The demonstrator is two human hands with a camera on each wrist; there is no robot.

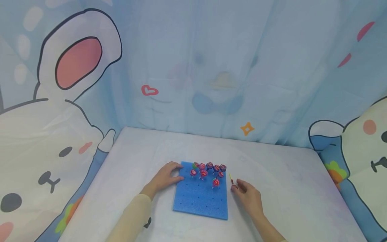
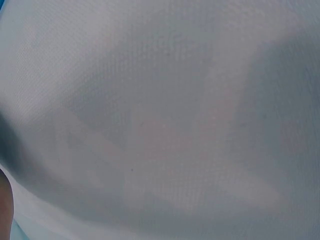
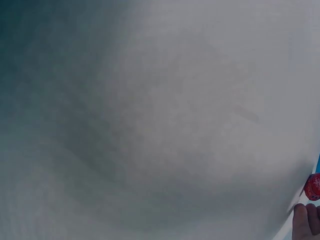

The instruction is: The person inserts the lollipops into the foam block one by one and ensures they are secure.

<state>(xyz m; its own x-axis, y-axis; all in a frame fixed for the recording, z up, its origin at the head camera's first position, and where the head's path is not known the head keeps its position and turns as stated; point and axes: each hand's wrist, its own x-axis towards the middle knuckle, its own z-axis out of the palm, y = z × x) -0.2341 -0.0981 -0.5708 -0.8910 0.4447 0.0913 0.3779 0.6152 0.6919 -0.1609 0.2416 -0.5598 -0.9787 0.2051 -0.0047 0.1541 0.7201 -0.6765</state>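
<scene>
A blue foam board with rows of small holes lies on the table. Several wrapped lollipops stand in its far part, mostly red, pink and dark purple. My left hand rests at the board's left edge, thumb and fingers spread and touching it. Just off the right edge, my right hand pinches a lollipop between thumb and fingers, its yellow stick pointing up and away; the fingers mostly cover its head. In the right wrist view a red lollipop head shows beside the fingertips.
A white cloth covers the table. Behind it hangs a light blue curtain with printed cartoon animals at both sides. A dark printed mark lies beside the left sleeve.
</scene>
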